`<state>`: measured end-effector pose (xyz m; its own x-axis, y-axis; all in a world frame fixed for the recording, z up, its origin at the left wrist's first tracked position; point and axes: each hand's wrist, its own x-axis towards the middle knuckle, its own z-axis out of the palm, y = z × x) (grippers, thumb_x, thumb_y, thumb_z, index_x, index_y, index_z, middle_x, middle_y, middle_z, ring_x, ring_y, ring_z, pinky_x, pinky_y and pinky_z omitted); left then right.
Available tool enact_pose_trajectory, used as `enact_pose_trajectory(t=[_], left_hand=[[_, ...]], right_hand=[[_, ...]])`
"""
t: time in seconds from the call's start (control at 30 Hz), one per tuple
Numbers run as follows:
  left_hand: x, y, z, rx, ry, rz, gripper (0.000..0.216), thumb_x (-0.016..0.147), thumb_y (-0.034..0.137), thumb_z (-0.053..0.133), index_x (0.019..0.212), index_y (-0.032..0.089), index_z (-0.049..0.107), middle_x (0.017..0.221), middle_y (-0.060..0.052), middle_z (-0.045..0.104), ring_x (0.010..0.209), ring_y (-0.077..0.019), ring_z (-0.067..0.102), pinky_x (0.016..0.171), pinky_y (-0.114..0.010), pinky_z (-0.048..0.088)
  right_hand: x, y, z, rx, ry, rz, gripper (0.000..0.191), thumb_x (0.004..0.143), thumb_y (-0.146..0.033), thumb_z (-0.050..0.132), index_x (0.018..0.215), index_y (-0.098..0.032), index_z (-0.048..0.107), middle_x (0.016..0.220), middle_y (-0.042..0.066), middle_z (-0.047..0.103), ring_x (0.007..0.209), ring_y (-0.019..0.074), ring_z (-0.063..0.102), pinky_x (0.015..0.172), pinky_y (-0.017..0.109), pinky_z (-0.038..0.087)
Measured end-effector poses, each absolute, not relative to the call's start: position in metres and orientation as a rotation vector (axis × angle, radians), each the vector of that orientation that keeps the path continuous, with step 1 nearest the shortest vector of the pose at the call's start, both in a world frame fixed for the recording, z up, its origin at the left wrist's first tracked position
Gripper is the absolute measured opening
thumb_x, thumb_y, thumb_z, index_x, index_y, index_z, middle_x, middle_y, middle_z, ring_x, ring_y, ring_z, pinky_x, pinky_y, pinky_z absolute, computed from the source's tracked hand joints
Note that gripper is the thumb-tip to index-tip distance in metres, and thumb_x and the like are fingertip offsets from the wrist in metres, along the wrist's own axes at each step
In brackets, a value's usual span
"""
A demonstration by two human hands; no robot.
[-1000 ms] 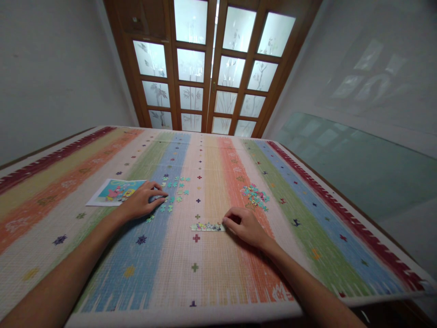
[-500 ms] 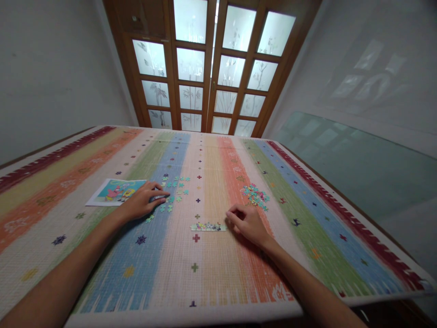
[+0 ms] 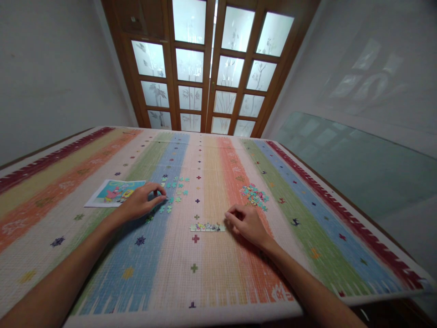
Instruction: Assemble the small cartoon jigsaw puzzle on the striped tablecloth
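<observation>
A short joined row of puzzle pieces (image 3: 207, 227) lies on the striped cloth near the middle. My right hand (image 3: 246, 222) rests just right of that row, fingers curled, fingertips beside its end. My left hand (image 3: 140, 202) is over the blue stripe with thumb and forefinger pinched together at the edge of a scatter of teal puzzle pieces (image 3: 175, 190); what it pinches is too small to make out. A cartoon reference picture (image 3: 114, 192) lies just left of that hand. A heap of mixed puzzle pieces (image 3: 254, 195) sits beyond my right hand.
The table (image 3: 218, 291) carries a rainbow-striped cloth dotted with small crosses. A glass surface (image 3: 358, 168) adjoins it on the right. Wooden doors with frosted panes (image 3: 208, 68) stand behind the table's far edge.
My left hand has lifted its fingers from flat into a pinch. My right hand has eased slightly back from the end of the joined row.
</observation>
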<state>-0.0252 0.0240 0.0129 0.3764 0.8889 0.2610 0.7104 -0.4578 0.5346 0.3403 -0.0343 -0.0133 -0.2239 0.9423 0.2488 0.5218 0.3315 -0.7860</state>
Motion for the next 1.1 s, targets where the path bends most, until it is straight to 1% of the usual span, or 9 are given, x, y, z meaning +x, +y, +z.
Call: enact_pose_trajectory(t=[0.13, 0.3, 0.4, 0.53, 0.73, 0.83, 0.9, 1.0, 1.1], left_hand=[[-0.004, 0.014, 0.018, 2.190, 1.318, 0.776, 0.029, 0.088, 0.047, 0.057, 0.091, 0.020, 0.069, 0.081, -0.003, 0.070, 0.070, -0.0186, 0.058, 0.068, -0.030, 0.045], [0.032, -0.003, 0.010, 2.107, 1.088, 0.761, 0.024, 0.090, 0.041, 0.060, 0.095, 0.020, 0.069, 0.088, -0.005, 0.073, 0.078, -0.0191, 0.062, 0.073, -0.032, 0.046], [0.055, -0.017, 0.006, 2.088, 0.944, 0.691, 0.018, 0.091, 0.034, 0.058, 0.093, 0.019, 0.068, 0.086, -0.005, 0.072, 0.077, -0.0186, 0.061, 0.070, -0.032, 0.046], [0.086, -0.032, 0.005, 1.923, 0.811, 0.615, 0.015, 0.095, 0.031, 0.053, 0.094, 0.018, 0.061, 0.074, -0.003, 0.068, 0.062, -0.0141, 0.057, 0.061, -0.028, 0.044], [0.114, -0.037, 0.001, 1.999, 0.798, 0.733, 0.018, 0.094, 0.035, 0.059, 0.090, 0.018, 0.059, 0.072, -0.001, 0.063, 0.062, -0.0129, 0.052, 0.060, -0.027, 0.039], [0.114, -0.035, -0.001, 2.042, 0.845, 0.733, 0.012, 0.093, 0.030, 0.057, 0.089, 0.018, 0.059, 0.070, 0.000, 0.060, 0.060, -0.0126, 0.049, 0.058, -0.027, 0.037], [0.110, -0.034, -0.001, 2.107, 0.883, 0.742, 0.009, 0.092, 0.025, 0.055, 0.089, 0.018, 0.060, 0.072, 0.000, 0.060, 0.063, -0.0136, 0.050, 0.060, -0.028, 0.038], [0.099, -0.035, 0.000, 2.235, 0.921, 0.775, 0.010, 0.093, 0.024, 0.054, 0.093, 0.019, 0.062, 0.083, -0.004, 0.063, 0.074, -0.0170, 0.056, 0.070, -0.032, 0.044], [0.089, -0.036, 0.000, 2.335, 0.930, 0.783, 0.014, 0.096, 0.026, 0.053, 0.096, 0.019, 0.065, 0.087, -0.006, 0.064, 0.083, -0.0201, 0.058, 0.077, -0.036, 0.046]], right_hand=[[0.340, -0.036, -0.014, -1.252, -1.872, 0.824, 0.019, 0.087, -0.030, 0.060, 0.074, -0.019, 0.067, 0.068, 0.004, 0.069, 0.059, 0.0139, 0.058, 0.058, 0.027, 0.043], [0.338, -0.038, -0.013, -1.161, -1.862, 0.997, 0.019, 0.089, -0.037, 0.066, 0.082, -0.019, 0.068, 0.068, 0.001, 0.064, 0.060, 0.0133, 0.057, 0.055, 0.025, 0.043], [0.337, -0.039, -0.012, -1.084, -1.828, 1.142, 0.020, 0.087, -0.038, 0.070, 0.088, -0.018, 0.069, 0.072, 0.001, 0.065, 0.059, 0.0120, 0.057, 0.056, 0.025, 0.044], [0.335, -0.041, -0.010, -1.002, -1.801, 1.335, 0.024, 0.085, -0.039, 0.073, 0.093, -0.017, 0.069, 0.075, 0.001, 0.065, 0.060, 0.0115, 0.059, 0.057, 0.025, 0.045], [0.334, -0.044, -0.009, -0.984, -1.793, 1.407, 0.026, 0.084, -0.042, 0.075, 0.092, -0.017, 0.070, 0.077, 0.002, 0.067, 0.060, 0.0103, 0.054, 0.054, 0.024, 0.042], [0.340, -0.040, -0.009, -1.029, -1.750, 1.425, 0.026, 0.082, -0.042, 0.075, 0.089, -0.018, 0.070, 0.074, 0.002, 0.066, 0.057, 0.0102, 0.053, 0.051, 0.023, 0.041], [0.345, -0.037, -0.009, -1.081, -1.737, 1.405, 0.024, 0.082, -0.041, 0.074, 0.089, -0.018, 0.069, 0.073, 0.002, 0.066, 0.056, 0.0106, 0.054, 0.050, 0.023, 0.041], [0.353, -0.031, -0.007, -1.170, -1.824, 1.334, 0.018, 0.084, -0.034, 0.071, 0.090, -0.017, 0.070, 0.072, 0.002, 0.066, 0.055, 0.0109, 0.054, 0.051, 0.024, 0.041], [0.358, -0.029, -0.006, -1.216, -2.002, 1.178, 0.009, 0.084, -0.024, 0.068, 0.086, -0.017, 0.073, 0.072, 0.003, 0.069, 0.061, 0.0121, 0.056, 0.057, 0.025, 0.042]])
